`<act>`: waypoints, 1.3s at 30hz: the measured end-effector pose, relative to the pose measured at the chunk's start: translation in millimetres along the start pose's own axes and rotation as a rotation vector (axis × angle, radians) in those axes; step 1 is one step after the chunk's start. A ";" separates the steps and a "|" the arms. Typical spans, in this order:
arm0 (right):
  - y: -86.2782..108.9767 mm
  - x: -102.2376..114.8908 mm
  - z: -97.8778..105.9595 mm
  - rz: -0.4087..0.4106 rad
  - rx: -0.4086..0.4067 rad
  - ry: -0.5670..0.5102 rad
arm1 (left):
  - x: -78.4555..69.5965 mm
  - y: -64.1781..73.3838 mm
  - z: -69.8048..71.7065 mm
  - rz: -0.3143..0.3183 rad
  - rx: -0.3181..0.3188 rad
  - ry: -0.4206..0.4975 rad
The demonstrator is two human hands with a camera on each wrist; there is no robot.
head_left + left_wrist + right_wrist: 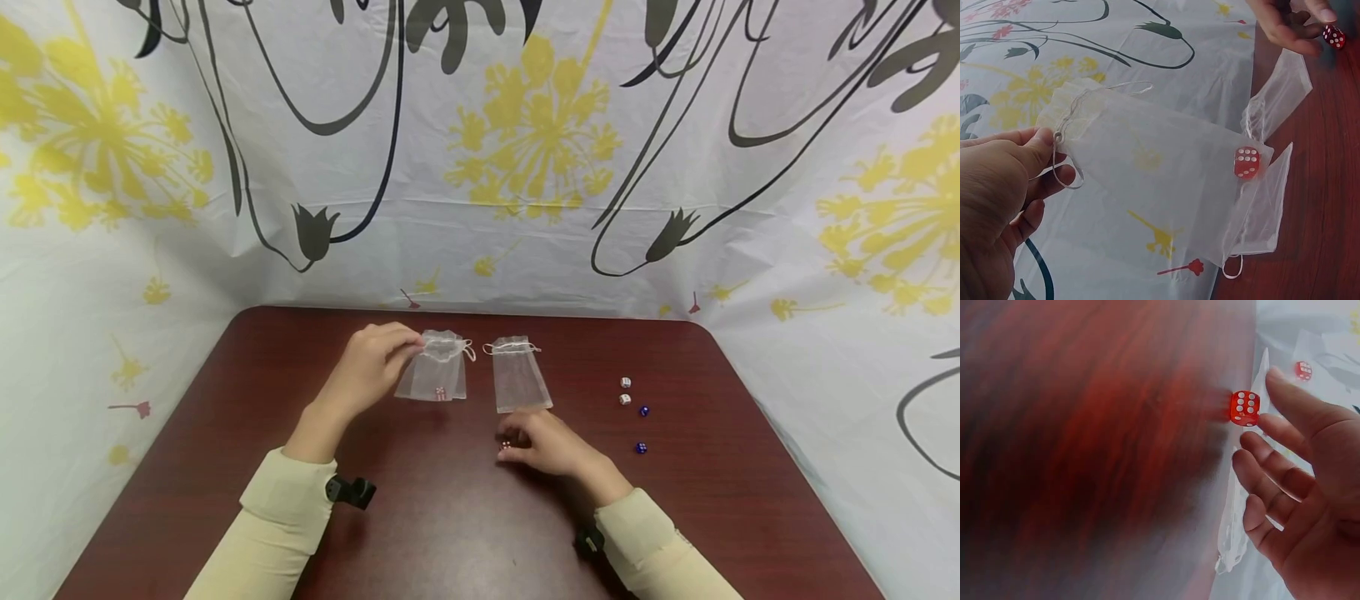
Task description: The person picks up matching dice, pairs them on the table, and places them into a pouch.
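My left hand (362, 367) pinches the drawstring top of a sheer white organza bag (1160, 162) between thumb and finger. Inside its lower end sits a red die (1247, 162) with white dots. A second sheer bag (1266, 219) lies partly beneath it. To the right, a third sheer bag (521, 379) lies flat with its drawstring at the far end. Just in front of that bag, my right hand (551, 446) is at another red die (1245, 408) on the table. Thumb and fingers are spread on either side of this die; whether a finger touches it, I cannot tell.
On the right of the brown table (450, 517) lie two white dice (626, 382) and two dice in blue, one nearer (641, 447) and one farther (644, 411). A patterned white sheet (450, 167) hangs behind the table and at its sides.
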State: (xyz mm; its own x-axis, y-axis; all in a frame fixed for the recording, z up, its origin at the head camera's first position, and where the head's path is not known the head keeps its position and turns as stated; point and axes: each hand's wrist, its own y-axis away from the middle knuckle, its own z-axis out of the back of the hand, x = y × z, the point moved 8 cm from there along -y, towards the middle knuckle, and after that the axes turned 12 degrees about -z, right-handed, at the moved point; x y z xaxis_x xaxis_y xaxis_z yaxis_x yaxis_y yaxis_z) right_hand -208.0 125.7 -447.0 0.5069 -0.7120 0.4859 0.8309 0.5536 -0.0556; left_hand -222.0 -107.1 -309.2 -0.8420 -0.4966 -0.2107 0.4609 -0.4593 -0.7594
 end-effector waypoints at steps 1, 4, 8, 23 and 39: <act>-0.2 0.1 -0.8 0.006 0.008 0.003 | 0.1 0.1 0.4 -0.001 0.001 0.001; -0.3 0.1 -2.2 0.018 0.016 0.020 | 0.9 1.1 1.7 -0.002 0.001 0.006; -0.7 -0.5 -3.3 0.010 0.024 0.027 | 3.6 4.2 1.2 0.014 0.015 0.007; 0.9 4.2 4.3 0.014 -0.048 0.000 | 5.0 10.1 2.4 0.045 0.015 0.026; -20.8 40.7 71.9 0.116 -0.202 -0.066 | 4.4 11.9 1.2 0.038 0.018 0.038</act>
State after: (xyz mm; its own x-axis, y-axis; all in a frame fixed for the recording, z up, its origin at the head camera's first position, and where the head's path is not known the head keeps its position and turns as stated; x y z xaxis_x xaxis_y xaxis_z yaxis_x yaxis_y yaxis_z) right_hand -221.2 116.3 -363.4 0.5910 -0.6152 0.5219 0.8005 0.5274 -0.2848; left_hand -219.9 -115.6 -318.5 -0.8337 -0.4856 -0.2628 0.4975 -0.4541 -0.7391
